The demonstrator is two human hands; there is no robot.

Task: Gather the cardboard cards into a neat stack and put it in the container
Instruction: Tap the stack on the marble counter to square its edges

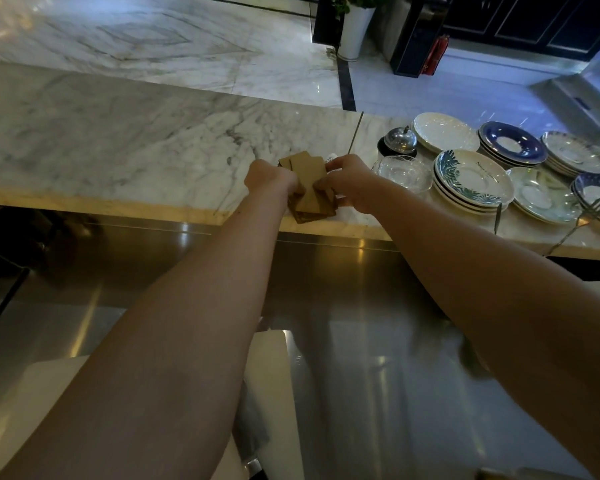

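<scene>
Head view: both hands on cards (pixel 309 188) at counter (pixel 118 140) edge
left hand (pixel 269 178): gripping cards' left side
right hand (pixel 350 183): pinching right side
cards: uneven, fanned

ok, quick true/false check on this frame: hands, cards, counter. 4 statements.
1. Both hands, left hand and right hand, hold the cardboard cards. True.
2. The cards are squared into a neat stack. False: they are fanned and askew.
3. Stacked saucers sit right of the cards on the marble counter. True.
4. A fork lies left of the cards. False: the fork is at far right, by the saucers.
</scene>
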